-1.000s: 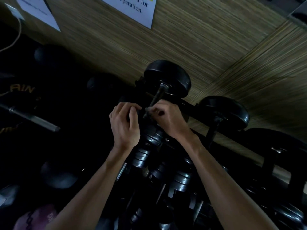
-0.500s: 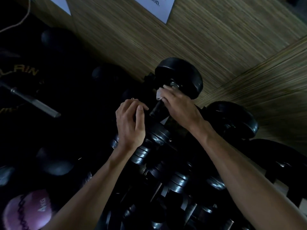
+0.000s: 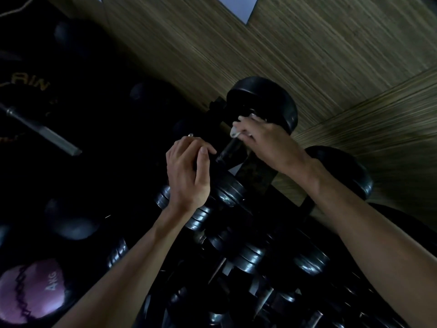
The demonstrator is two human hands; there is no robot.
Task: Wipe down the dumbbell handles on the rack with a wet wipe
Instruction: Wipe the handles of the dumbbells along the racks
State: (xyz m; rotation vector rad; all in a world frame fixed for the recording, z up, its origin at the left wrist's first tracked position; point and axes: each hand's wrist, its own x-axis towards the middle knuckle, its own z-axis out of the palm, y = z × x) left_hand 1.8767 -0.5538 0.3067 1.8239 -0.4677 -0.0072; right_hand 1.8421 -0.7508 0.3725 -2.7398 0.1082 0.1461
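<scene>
The dark metal dumbbell handle (image 3: 230, 150) is running diagonally through the middle of the frame, between a big round black weight head (image 3: 262, 102) above it and a stack of dark shiny plates (image 3: 227, 188) below it, with the whole dumbbell lying on a black rack (image 3: 257, 178) against a wood-grain wall (image 3: 307, 55). The right hand (image 3: 267, 143) is curling round the upper end of the handle, just under the round head, and is clutching a small white wet wipe (image 3: 236, 131) that is peeking out beside its fingers. The left hand (image 3: 189, 171) is wrapping its curled fingers over the lower plate end of the same dumbbell, thumb lying along the top. More dark dumbbells (image 3: 250, 259) are crowding the bottom centre of the frame. A purple medicine ball marked 4 KG (image 3: 30, 292) is sitting at the lower left, and a grey steel bar (image 3: 45, 133) is slanting across the left side. A corner of white paper (image 3: 238, 7) is hanging on the wall at the top.
</scene>
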